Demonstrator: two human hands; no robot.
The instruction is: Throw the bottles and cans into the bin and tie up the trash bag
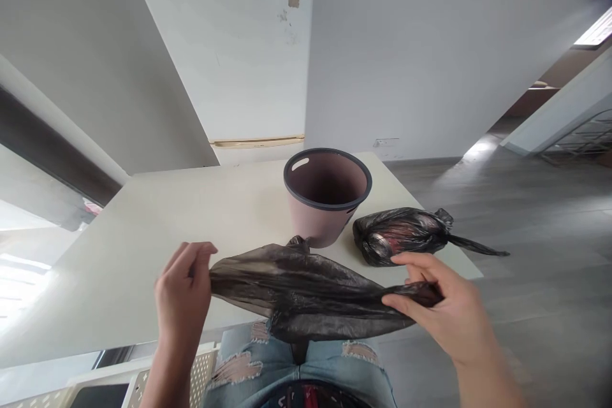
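A thin black garbage bag is stretched sideways between my two hands, above my lap and the table's near edge. My left hand is closed around its left end. At the other end, my right hand grips the gathered plastic between thumb and fingers. Just behind the stretched bag stands a pink trash can with a dark rim, upright, with no liner showing over its rim. A filled, knotted black bag lies to the right of the can, with something reddish showing through.
The pale table reaches back to a white refrigerator with worn patches. Perforated light-coloured baskets sit below the table at the left. Grey floor extends along the right side.
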